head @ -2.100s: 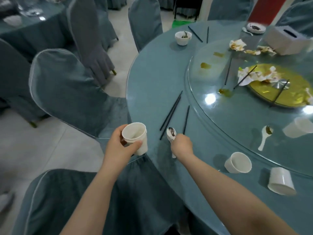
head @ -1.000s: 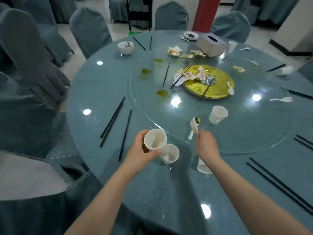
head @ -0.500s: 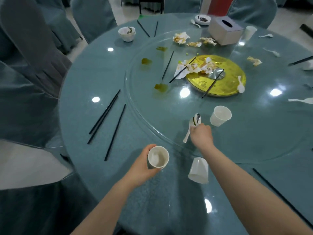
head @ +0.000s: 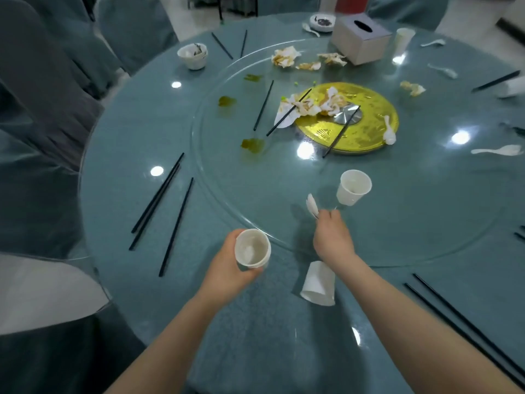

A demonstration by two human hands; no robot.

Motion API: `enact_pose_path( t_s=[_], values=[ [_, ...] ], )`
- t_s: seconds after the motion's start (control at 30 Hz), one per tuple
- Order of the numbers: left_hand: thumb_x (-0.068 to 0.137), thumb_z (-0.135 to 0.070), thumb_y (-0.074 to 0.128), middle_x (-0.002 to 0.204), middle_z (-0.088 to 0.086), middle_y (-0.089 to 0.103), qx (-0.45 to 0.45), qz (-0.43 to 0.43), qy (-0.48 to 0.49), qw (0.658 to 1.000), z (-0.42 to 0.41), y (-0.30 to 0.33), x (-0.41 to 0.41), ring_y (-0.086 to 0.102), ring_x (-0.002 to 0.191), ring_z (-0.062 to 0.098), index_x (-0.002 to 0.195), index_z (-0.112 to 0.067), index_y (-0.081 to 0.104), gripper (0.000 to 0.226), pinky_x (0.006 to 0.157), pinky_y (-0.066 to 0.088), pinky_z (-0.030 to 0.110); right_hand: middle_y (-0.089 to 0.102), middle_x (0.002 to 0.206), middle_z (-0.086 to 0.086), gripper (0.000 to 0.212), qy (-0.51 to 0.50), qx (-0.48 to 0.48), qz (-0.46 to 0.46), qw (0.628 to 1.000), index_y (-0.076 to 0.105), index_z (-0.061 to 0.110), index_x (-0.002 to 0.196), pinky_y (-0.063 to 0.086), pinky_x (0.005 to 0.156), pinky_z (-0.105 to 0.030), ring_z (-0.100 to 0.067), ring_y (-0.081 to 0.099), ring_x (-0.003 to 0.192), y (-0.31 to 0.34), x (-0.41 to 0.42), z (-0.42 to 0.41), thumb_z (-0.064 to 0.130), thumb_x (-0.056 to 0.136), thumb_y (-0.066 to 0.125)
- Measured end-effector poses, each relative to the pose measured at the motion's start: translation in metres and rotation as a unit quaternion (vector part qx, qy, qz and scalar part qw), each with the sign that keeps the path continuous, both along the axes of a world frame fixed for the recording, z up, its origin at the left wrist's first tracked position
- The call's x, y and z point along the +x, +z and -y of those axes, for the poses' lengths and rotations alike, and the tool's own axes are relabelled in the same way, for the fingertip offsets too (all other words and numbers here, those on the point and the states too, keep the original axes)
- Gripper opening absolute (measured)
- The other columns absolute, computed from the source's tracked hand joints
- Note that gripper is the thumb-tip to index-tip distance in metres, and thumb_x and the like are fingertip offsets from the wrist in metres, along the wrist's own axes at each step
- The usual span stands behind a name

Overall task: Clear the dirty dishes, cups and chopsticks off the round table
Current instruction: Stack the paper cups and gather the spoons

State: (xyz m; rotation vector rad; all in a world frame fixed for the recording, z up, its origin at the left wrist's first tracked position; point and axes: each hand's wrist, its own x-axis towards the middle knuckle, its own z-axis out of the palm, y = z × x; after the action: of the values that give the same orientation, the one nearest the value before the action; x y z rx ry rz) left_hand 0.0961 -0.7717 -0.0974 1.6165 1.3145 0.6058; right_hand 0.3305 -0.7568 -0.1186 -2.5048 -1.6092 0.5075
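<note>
While the left hand (head: pixel 227 268) grips a cup (head: pixel 252 252) over the table (head: pixel 119 155) edge, the right hand (head: pixel 333 240) pinches a spoon (head: pixel 312 206) and hovers near the upright cup (head: pixel 353 188) on the glass turntable (head: pixel 426 223). Risky reach: with fingers already full, a nudge could topple that cup. A tipped cup (head: pixel 318 284) lies just under the wrist, and chopsticks (head: pixel 156 194) wait at left.

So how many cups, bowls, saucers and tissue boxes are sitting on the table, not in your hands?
Cups: 3
Bowls: 1
Saucers: 1
Tissue boxes: 1
Total: 6
The white blur at the right edge might be another cup; I cannot tell.
</note>
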Motion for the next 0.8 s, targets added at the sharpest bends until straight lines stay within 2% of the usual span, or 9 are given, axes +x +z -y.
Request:
enact_pose_path(
  t_s=[0.1,0.17,0.3,0.43,0.57,0.7,0.8],
  values=[
    [0.065,-0.028,0.079,0.109,-0.038,0.052,0.027,0.030,0.001,0.999,-0.016,0.012,0.024,0.053,0.101,-0.013,0.108,-0.051,0.043,0.060,0.079,0.040,0.005,0.054,0.101,-0.015,0.017,-0.003,-0.001,0.006,1.000,0.040,0.008,0.098,0.034,0.064,-0.037,-0.037,0.054,0.084,0.003,0.015,0.022,-0.003,0.085,0.036],
    [0.067,-0.026,0.081,0.108,-0.039,0.052,0.040,0.041,-0.010,0.998,-0.026,0.019,0.046,0.053,0.102,-0.012,0.109,-0.052,0.042,0.063,0.079,0.041,0.005,0.056,0.093,-0.015,0.012,-0.035,-0.001,-0.008,0.999,0.032,0.011,0.089,0.034,0.060,-0.037,-0.035,0.050,0.073,0.003,0.031,0.038,0.000,0.087,0.034],
    [0.063,-0.038,0.077,0.109,-0.039,0.051,0.048,0.063,-0.048,0.996,-0.039,0.035,0.098,0.053,0.102,-0.010,0.112,-0.051,0.040,0.064,0.085,0.044,0.017,0.057,0.089,-0.015,0.006,-0.100,0.012,-0.023,0.995,0.031,0.011,0.087,0.032,0.060,-0.036,-0.032,0.043,0.070,0.002,0.070,0.068,0.009,0.090,0.036],
    [0.060,-0.048,0.074,0.105,-0.044,0.049,0.074,0.069,-0.065,0.993,-0.049,0.048,0.142,0.051,0.096,-0.019,0.106,-0.056,0.036,0.060,0.071,0.039,0.003,0.049,0.076,-0.008,0.012,-0.142,0.004,-0.027,0.990,0.033,0.012,0.086,0.034,0.057,-0.035,-0.033,0.045,0.068,0.002,0.109,0.095,0.019,0.093,0.038],
    [0.064,-0.041,0.079,0.106,-0.043,0.050,0.088,0.083,-0.061,0.991,-0.056,0.050,0.174,0.050,0.097,-0.018,0.112,-0.048,0.035,0.065,0.074,0.040,0.010,0.056,0.080,-0.014,0.021,-0.173,0.002,-0.015,0.985,0.033,0.013,0.086,0.032,0.056,-0.036,-0.035,0.048,0.070,0.003,0.140,0.115,0.029,0.098,0.038],
    [0.069,-0.031,0.080,0.109,-0.033,0.051,0.092,0.072,-0.072,0.991,-0.068,0.047,0.199,0.052,0.100,-0.009,0.113,-0.048,0.034,0.066,0.077,0.041,0.015,0.061,0.085,-0.015,0.030,-0.189,-0.009,-0.031,0.981,0.041,0.014,0.082,0.040,0.063,-0.036,-0.034,0.052,0.076,0.007,0.159,0.118,0.036,0.100,0.032],
    [0.071,-0.029,0.079,0.109,-0.031,0.049,0.086,0.053,-0.095,0.990,-0.075,0.040,0.214,0.051,0.098,-0.012,0.115,-0.044,0.033,0.066,0.074,0.038,0.008,0.064,0.091,-0.016,0.022,-0.184,-0.024,-0.043,0.982,0.045,0.014,0.084,0.041,0.064,-0.035,-0.032,0.050,0.075,0.005,0.164,0.118,0.027,0.099,0.035]
  ],
)
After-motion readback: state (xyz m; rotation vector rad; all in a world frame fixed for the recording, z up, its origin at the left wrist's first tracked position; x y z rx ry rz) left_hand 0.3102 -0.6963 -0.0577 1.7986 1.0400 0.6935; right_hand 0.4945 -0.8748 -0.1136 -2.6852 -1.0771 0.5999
